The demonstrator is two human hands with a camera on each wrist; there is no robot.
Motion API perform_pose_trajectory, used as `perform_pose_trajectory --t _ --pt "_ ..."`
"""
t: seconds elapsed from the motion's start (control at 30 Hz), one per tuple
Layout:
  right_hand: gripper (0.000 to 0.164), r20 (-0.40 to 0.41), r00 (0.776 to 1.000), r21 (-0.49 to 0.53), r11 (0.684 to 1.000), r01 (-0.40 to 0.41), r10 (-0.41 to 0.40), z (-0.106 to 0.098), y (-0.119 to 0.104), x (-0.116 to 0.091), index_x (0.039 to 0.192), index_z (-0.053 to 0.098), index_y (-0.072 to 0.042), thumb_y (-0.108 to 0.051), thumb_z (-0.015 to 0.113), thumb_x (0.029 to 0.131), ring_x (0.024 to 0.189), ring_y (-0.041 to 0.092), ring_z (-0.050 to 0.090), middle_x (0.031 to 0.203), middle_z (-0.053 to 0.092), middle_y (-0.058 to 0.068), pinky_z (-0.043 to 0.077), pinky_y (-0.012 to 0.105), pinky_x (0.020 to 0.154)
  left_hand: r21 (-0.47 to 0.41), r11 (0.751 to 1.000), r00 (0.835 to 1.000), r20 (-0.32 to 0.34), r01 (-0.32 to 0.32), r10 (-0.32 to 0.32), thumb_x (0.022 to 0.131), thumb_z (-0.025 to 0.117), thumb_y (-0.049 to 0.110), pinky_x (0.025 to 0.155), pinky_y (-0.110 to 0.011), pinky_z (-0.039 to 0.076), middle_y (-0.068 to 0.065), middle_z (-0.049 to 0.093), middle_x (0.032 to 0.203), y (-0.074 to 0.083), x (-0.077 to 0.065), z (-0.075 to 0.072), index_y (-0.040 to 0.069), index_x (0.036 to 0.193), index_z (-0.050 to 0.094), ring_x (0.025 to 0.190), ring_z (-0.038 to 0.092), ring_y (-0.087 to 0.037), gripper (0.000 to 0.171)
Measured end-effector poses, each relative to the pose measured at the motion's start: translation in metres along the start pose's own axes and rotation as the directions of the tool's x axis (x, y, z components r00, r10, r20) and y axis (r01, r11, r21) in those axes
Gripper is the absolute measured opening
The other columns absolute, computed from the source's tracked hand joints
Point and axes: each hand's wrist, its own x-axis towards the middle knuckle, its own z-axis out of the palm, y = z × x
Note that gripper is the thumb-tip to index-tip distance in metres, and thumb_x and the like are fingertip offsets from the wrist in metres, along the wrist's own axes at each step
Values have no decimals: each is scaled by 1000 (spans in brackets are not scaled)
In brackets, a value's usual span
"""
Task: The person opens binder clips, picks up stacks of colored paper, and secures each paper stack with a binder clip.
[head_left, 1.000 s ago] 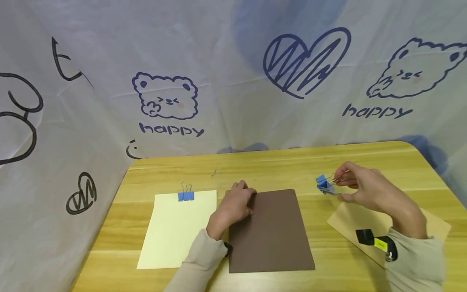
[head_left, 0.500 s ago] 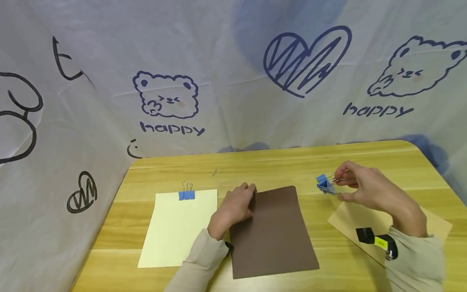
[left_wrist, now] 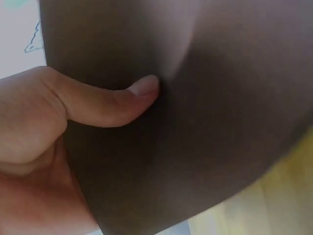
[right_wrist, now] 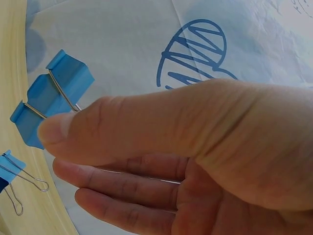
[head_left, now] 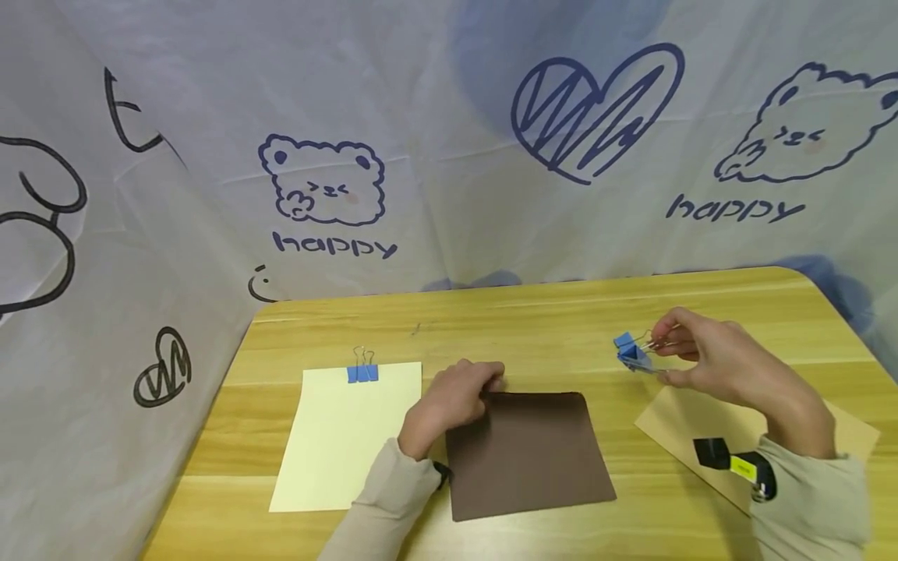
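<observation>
At the left, a pale yellow sheet (head_left: 351, 448) lies on the wood-grain table (head_left: 519, 331), a fastened binder clip (head_left: 362, 374) in blue astride its far edge with both wire handles pointing away. Just right of it, the left hand (head_left: 447, 401) grips dark brown paper (head_left: 531, 463) near its far left corner. The paper is in the middle of the near half of the table, its far part raised and bent; one sheet or several, I cannot tell. The left wrist view adds the thumb (left_wrist: 117, 103) pressed on the brown face and the bow in the paper; the fingers behind it are hidden there.

Further right, the right hand (head_left: 737, 358) pinches the wire handles of a held binder clip (right_wrist: 61, 95), also blue, above the table. The right wrist view shows the clip's broad blue body and the thumb on a handle, while the index finger is mostly covered. At that view's left edge is another blue clip (right_wrist: 12, 169), cut off by the frame; from the head, blue parts overlap by the fingertips and are hard to separate. At the near right, tan paper (head_left: 680, 428) lies askew, partly hidden under the right forearm.
</observation>
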Motion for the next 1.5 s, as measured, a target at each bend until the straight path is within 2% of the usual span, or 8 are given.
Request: perform_pose_trajectory --t 0.2,0.37,0.43,0.57,0.83,1.1,1.3,1.5 --pt "49 10 1000 1 1000 -10 10 -1 1 -2 118 56 3 -3 86 80 110 47 65 119 67 25 56 54 87 -138 990 998 -47 -40 34 79 47 -23 57 -28 23 5 27 68 -12 -4 -10 13 84 44 60 30 -10 37" --pt "48 -2 1000 -1 1000 -10 10 -3 0 -2 118 55 2 -4 86 81 111 47 65 118 68 25 54 55 89 -259 966 999 -45 -6 -6 95 61 -8 73 -32 48 -5 65 87 -25 -8 -23 7 126 63 77 59 -16 34" --pt "47 -8 1000 1 1000 -10 10 -3 0 -3 117 55 1 -4 85 81 111 47 65 118 68 24 54 55 90 -310 951 998 -60 -3 -17 98 63 -2 81 -36 51 -9 70 101 -30 -9 -28 4 126 66 83 62 -20 29" --pt "47 -10 1000 10 1000 -17 17 -4 -1 -3 118 54 1 -4 84 83 113 48 64 119 68 24 54 56 90 -469 883 995 -82 8 -52 99 62 0 76 -35 51 -8 67 92 -40 -13 -32 1 102 69 80 61 -21 8" --pt "47 -34 999 -1 1000 -6 6 -7 -2 -3 119 54 1 -5 85 83 111 48 65 119 69 25 54 55 89 -735 678 986 -112 2 -125 99 62 2 89 -36 52 -11 70 112 -50 -18 -38 -1 124 65 100 64 -21 26" --pt "48 -61 998 6 1000 -8 9 -10 -1 -3 120 54 2 -4 85 83 111 48 65 119 68 26 54 54 90 -834 549 964 -183 -49 -192 99 65 8 90 -37 53 -10 71 107 -53 -13 -40 -1 116 66 98 68 -22 19" --pt "49 -72 997 8 1000 -4 4 -8 -1 -3 120 54 3 -4 85 82 111 49 65 119 68 27 54 53 89 -846 526 933 -255 -88 -254 95 71 8 87 -35 53 -8 71 107 -54 -9 -33 1 113 67 99 66 -21 20" --pt "50 -68 998 9 1000 -3 4 -8 -1 -3 120 54 3 -4 85 82 111 49 65 119 68 27 55 51 87 -838 542 932 -243 -62 -268 91 75 5 81 -32 54 -5 72 97 -58 -7 -28 -1 104 69 89 67 -18 16"
